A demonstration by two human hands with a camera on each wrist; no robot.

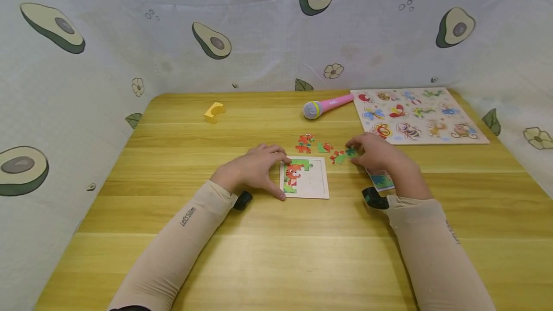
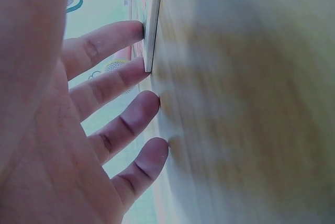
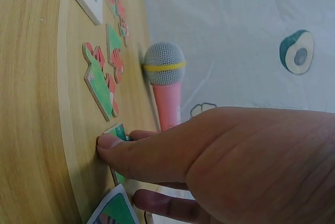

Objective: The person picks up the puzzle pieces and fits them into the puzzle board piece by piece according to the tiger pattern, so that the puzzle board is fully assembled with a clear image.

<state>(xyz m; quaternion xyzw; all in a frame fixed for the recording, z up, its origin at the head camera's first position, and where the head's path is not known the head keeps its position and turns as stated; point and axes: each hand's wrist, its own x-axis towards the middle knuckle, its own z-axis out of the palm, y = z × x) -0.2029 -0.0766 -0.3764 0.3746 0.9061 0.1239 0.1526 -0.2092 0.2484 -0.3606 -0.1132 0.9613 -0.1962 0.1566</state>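
The white puzzle tray (image 1: 313,181) lies flat on the wooden table (image 1: 276,258), and its left part is filled with joined pieces (image 1: 294,172) that show an orange animal on green; its right part shows bare backing.

The left hand (image 1: 252,169) is spread wide at the left side of the tray: the thumb is at the near left corner and the fingertips touch the far left corner. The right hand (image 1: 378,155), to the right of the tray, is narrow, and pinches 1 green piece (image 1: 351,152) between thumb and finger. A picture card (image 1: 382,181) is partly hidden under this hand, also to the right of the tray.

Loose orange pieces (image 1: 304,144) lie just beyond the tray, and 2 groups of green and orange, the farther (image 1: 324,148) and the nearer (image 1: 337,157), lie near its far right corner. A pink microphone (image 1: 328,105) and an insect board (image 1: 399,95) are farther behind the tray, the board more to the right.

I judge the pieces light, thin and stiff, with knobs that may be fragile. It seems better to take each by its 2 opposite edges, away from the knobs. The tray looks light and may slide, so its rim is the proper hold.
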